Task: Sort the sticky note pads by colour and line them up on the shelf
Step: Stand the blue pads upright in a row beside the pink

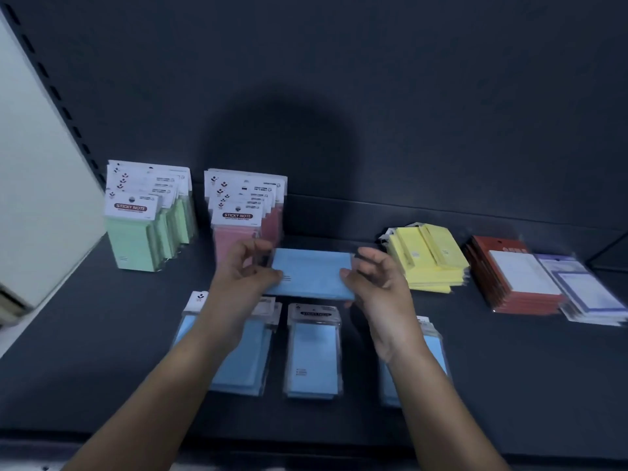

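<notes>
Both hands hold a blue sticky note pad [311,275] sideways above the dark shelf [85,334]. My left hand [244,266] pinches its left end and my right hand [373,277] pinches its right end. Below them several blue pads lie flat in a row: one under my left forearm [244,362], one in the middle [314,351] and one partly hidden by my right forearm [438,355]. Green pads [149,226] stand upright in a row at the back left. Pink pads [238,215] stand beside them.
A flat stack of yellow pads [428,263] lies right of my hands. Further right lie a red-backed stack [513,280] and a purple-edged stack [584,294]. A white side panel [34,164] closes the shelf's left end. The dark back wall [373,96] rises behind.
</notes>
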`<control>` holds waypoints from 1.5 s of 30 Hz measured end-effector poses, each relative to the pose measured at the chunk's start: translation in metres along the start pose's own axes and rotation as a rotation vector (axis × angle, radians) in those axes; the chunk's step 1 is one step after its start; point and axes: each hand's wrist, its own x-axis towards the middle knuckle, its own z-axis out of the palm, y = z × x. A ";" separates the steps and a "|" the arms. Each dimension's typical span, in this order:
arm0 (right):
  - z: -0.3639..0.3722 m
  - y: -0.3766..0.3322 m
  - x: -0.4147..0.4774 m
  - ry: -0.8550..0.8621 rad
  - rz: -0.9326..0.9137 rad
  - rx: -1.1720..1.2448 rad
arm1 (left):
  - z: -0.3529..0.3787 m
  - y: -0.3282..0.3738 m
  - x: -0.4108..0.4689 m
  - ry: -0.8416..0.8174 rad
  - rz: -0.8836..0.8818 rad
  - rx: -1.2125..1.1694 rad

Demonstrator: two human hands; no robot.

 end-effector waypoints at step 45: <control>0.109 0.053 -0.076 0.019 -0.098 -0.001 | -0.104 -0.007 -0.045 -0.093 0.019 -0.043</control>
